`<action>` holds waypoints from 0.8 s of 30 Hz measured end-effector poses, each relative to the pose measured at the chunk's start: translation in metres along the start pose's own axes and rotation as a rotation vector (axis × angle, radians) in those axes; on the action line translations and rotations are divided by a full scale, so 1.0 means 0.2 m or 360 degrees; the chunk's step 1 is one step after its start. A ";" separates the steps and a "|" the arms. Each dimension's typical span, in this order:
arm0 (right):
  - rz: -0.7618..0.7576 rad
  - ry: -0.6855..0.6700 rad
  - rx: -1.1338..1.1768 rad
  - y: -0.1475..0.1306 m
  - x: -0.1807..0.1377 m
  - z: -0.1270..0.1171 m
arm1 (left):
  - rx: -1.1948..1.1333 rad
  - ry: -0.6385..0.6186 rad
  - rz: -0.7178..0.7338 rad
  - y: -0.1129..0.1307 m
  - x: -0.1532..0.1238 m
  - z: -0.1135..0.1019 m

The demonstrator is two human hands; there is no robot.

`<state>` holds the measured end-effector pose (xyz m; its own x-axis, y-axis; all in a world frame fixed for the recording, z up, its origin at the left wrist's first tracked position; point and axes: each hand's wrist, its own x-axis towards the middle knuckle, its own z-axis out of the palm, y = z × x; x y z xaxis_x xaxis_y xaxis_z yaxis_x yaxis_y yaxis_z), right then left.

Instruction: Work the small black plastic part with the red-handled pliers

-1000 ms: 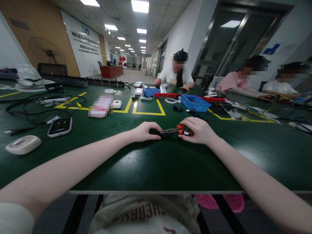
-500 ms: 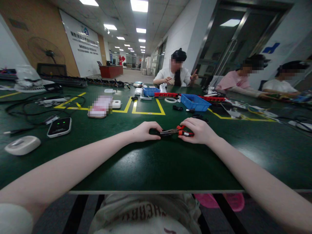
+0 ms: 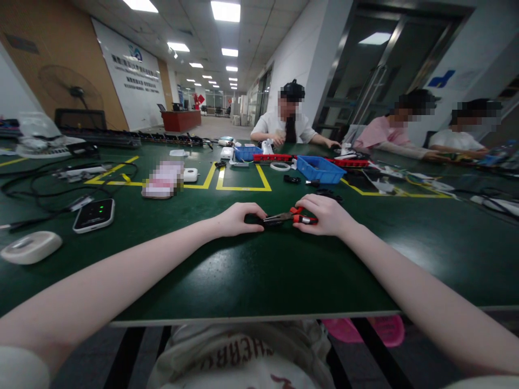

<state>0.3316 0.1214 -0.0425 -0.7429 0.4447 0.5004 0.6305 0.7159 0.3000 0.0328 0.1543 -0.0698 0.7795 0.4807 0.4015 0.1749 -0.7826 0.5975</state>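
My right hand point(image 3: 326, 215) is closed on the red handles of a pair of long-nose pliers point(image 3: 286, 216), which points left over the green table. The handles look somewhat spread; whether the jaws grip anything is too small to tell. My left hand point(image 3: 241, 219) is curled at the plier tips, thumb and index finger bent toward each other. Something small and dark is at those fingers, partly under the jaws, and I cannot make out what it is.
Beyond my hands are a blue tray point(image 3: 320, 170), black cables point(image 3: 328, 193), a tape roll point(image 3: 279, 167) and a smaller blue tray point(image 3: 247, 153). A phone point(image 3: 162, 181), a black device with green lights point(image 3: 94, 215) and a white case point(image 3: 31, 247) lie left. Co-workers sit across the table.
The view has shifted slightly, so everything sits a little further left. My hands and the pliers keep nearly the same pose. The co-worker opposite has lowered a raised hand to the table.
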 end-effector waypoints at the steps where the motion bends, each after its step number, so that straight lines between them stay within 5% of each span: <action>1: 0.0002 -0.0003 0.0003 0.00 0.00 0.00 | 0.0002 0.0003 -0.0003 0.00 0.00 0.00; 24: 0.0047 -0.0151 -0.0051 0.00 0.00 0.03 | 0.0046 -0.0002 -0.0144 0.01 0.00 0.00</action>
<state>0.3312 0.1240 -0.0473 -0.7409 0.5153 0.4307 0.6582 0.6847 0.3130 0.0329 0.1522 -0.0685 0.7604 0.5496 0.3460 0.2618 -0.7470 0.6111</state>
